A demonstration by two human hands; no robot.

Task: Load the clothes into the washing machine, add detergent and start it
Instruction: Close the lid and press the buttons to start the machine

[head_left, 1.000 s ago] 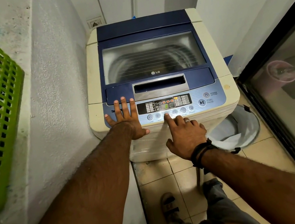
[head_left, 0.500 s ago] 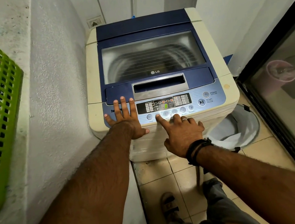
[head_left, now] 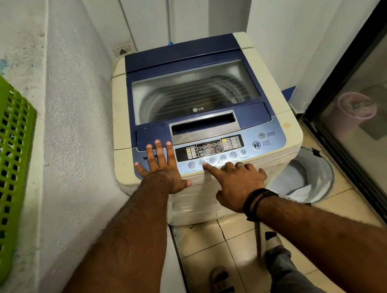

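A cream and blue top-loading washing machine point(head_left: 122, 102) stands ahead with its glass lid point(head_left: 193, 92) closed; the drum's contents are hard to make out through it. My left hand point(head_left: 163, 169) lies flat, fingers spread, on the left end of the control panel point(head_left: 270, 148). My right hand point(head_left: 237, 182) points with the index finger, its tip touching the second round button from the left in the button row. Its other fingers are curled and hold nothing. The panel's display is lit.
A green plastic basket point(head_left: 1, 164) with something orange inside sits on the white ledge at left. A grey bucket point(head_left: 316, 173) stands on the tiled floor right of the machine. A dark-framed glass door point(head_left: 367, 141) bounds the right side. My feet are below.
My right index finger has slid left along the button row, from a middle button to the second one from the left. The left hand has stayed put.
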